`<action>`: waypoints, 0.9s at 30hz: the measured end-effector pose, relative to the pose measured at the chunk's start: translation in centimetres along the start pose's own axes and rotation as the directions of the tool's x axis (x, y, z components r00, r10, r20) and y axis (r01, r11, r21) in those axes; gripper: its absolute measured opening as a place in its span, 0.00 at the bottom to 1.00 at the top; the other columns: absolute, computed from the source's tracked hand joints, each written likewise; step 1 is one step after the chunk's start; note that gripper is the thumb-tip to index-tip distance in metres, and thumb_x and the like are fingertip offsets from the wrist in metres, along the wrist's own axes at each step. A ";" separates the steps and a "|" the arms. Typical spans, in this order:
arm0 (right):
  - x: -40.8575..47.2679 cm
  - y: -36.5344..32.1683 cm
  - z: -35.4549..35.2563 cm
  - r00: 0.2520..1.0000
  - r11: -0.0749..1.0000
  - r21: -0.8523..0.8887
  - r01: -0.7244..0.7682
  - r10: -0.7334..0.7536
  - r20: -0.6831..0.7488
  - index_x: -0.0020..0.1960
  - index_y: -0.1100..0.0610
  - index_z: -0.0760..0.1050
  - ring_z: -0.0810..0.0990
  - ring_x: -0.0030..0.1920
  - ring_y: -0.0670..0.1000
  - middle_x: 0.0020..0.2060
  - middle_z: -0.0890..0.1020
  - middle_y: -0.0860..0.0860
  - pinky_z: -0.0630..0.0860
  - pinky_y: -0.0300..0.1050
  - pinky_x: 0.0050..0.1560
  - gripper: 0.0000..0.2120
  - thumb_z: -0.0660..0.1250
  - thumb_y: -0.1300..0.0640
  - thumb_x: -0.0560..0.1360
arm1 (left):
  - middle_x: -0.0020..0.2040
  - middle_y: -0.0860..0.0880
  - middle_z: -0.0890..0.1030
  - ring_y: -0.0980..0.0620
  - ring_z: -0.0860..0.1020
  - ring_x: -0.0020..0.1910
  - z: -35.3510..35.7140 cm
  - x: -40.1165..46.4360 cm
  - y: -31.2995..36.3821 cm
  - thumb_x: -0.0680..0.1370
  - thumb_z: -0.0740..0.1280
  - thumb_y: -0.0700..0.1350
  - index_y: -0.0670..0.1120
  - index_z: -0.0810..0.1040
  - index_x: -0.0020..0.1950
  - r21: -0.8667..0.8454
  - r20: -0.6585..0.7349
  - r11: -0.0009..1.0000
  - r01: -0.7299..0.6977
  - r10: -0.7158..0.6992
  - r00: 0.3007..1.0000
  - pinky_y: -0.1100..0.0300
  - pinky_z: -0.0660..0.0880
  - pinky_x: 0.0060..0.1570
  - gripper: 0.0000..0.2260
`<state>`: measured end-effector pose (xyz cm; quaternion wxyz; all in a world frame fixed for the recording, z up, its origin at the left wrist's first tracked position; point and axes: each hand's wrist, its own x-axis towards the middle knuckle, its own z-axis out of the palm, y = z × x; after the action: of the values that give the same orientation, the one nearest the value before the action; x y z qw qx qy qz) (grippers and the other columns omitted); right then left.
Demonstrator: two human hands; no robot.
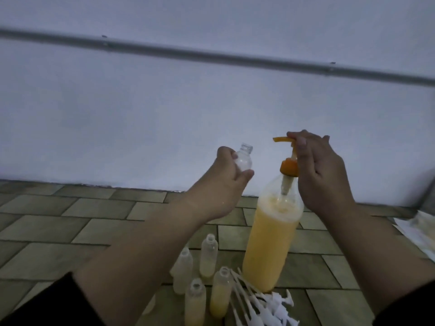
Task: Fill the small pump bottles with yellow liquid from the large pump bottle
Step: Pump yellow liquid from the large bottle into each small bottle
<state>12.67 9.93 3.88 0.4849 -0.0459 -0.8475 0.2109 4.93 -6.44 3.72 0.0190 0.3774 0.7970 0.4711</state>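
Fill step pending: left hand [227, 171] grips an empty small bottle [244, 158] just left of the spout; right hand [322, 170] fingers rest on the large bottle's pump head [283, 140]; next, mouth under spout, then press.

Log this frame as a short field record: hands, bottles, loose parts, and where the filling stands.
left hand: grips an empty small bottle, uncapped, held up left of the spout
right hand: on the orange pump head
large pump bottle: upright on the tiled floor, mostly full of yellow liquid
floor bottles: uncapped; the two nearest hold yellow liquid
white pump tops: loose pile beside the large bottle
filling: no liquid visible in the held bottle
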 end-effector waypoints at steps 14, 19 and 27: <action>-0.2 -0.1 0.4 1.000 1.000 -0.012 -0.018 0.017 -0.015 0.65 0.54 0.74 0.63 0.65 0.38 0.64 0.75 0.48 0.44 0.32 0.70 0.24 0.47 0.45 0.80 | 0.60 0.54 0.74 0.55 0.74 0.50 1.7 1.5 1.5 0.78 0.65 0.52 0.52 0.68 0.66 0.115 -0.143 0.979 -0.167 0.183 0.973 0.63 0.70 0.49 0.18; -0.4 0.3 0.7 0.998 1.000 0.011 -0.018 0.019 -0.064 0.63 0.55 0.75 0.67 0.62 0.37 0.56 0.73 0.41 0.46 0.34 0.72 0.21 0.49 0.48 0.81 | 0.62 0.52 0.75 0.53 0.74 0.56 1.5 2.1 2.2 0.79 0.63 0.51 0.50 0.67 0.67 0.401 -0.152 0.891 -0.212 0.293 0.944 0.64 0.65 0.49 0.18; -1.3 0.3 0.6 0.999 0.996 0.080 -0.034 0.037 -0.030 0.62 0.56 0.75 0.71 0.58 0.33 0.54 0.77 0.43 0.58 0.58 0.73 0.25 0.47 0.45 0.80 | 0.62 0.51 0.76 0.51 0.74 0.56 1.8 1.9 1.9 0.79 0.63 0.52 0.49 0.68 0.67 0.519 -0.121 0.824 -0.226 0.333 0.935 0.63 0.65 0.49 0.18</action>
<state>12.84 9.68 2.43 0.4959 -0.0450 -0.8297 0.2524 5.36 -3.38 4.74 -0.2311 0.4317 0.8242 0.2843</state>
